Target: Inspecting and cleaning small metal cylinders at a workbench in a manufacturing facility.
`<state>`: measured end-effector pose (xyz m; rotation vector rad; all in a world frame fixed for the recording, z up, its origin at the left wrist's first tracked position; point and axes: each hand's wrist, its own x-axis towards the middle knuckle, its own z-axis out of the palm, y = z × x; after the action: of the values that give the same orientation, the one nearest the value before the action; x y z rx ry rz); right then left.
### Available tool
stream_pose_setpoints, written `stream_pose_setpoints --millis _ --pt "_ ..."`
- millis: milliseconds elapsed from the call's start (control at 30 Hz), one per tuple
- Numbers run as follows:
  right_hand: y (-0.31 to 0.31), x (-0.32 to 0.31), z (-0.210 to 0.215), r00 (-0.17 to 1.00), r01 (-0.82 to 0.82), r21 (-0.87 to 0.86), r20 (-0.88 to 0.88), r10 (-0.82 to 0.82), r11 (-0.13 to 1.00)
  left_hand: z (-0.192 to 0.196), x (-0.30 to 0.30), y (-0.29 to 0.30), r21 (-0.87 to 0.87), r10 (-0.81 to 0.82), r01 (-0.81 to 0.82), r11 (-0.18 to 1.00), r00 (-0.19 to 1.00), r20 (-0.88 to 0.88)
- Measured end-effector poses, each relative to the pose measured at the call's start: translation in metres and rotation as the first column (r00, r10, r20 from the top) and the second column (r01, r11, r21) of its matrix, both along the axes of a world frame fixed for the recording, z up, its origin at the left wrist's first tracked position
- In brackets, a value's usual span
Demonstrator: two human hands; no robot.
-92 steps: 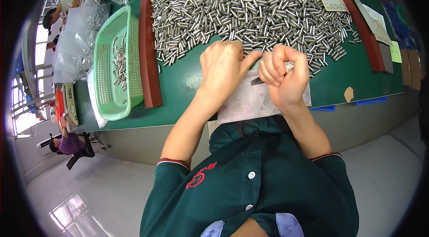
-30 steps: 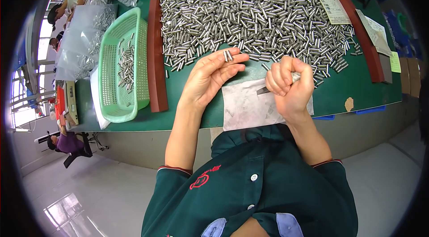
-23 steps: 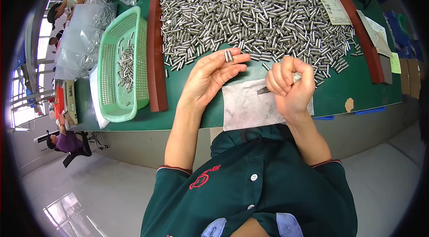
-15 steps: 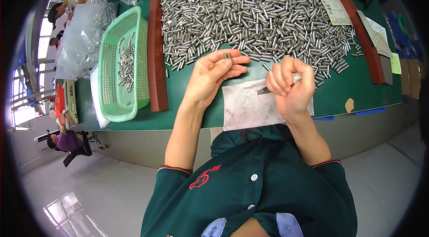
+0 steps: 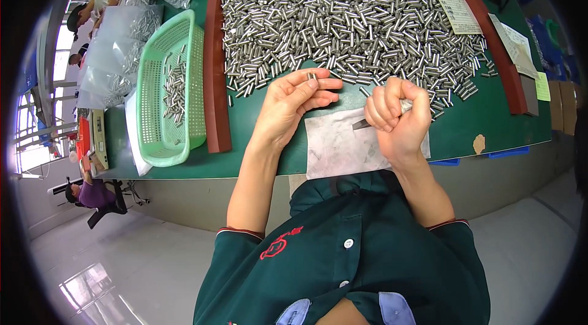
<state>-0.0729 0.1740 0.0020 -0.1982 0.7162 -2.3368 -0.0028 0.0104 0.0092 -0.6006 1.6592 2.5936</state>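
Note:
My left hand pinches a short metal pin between thumb and index finger, with its other fingers loosely stretched out. To the right, my right hand is wrapped round a tool. The tool has a dark, pointed, blade-like tip, and something pale shows at the top of the fist; most of it is hidden by the fingers. Under the right hand lies a stained whitish cloth at the table's near edge. Just beyond both hands spreads a large heap of loose shiny metal pins.
Red-brown rails flank the heap on the green table. Left of them stands a green plastic basket with some pins inside. Clear bags of pins sit farther left. Paper sheets lie at the right. Other people are at far left.

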Motion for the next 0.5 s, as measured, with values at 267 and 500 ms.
stream_pose_setpoints --millis 267,500 --pt "0.001 -0.001 0.0 1.0 0.009 0.02 -0.008 -0.008 1.0 -0.005 0.0 -0.008 0.203 0.098 -0.079 0.976 0.991 -0.086" --pt "0.001 -0.001 0.001 1.0 0.005 0.024 -0.019 -0.004 1.0 -0.005 -0.011 0.004 -0.412 0.168 -0.177 0.894 0.984 -0.059"
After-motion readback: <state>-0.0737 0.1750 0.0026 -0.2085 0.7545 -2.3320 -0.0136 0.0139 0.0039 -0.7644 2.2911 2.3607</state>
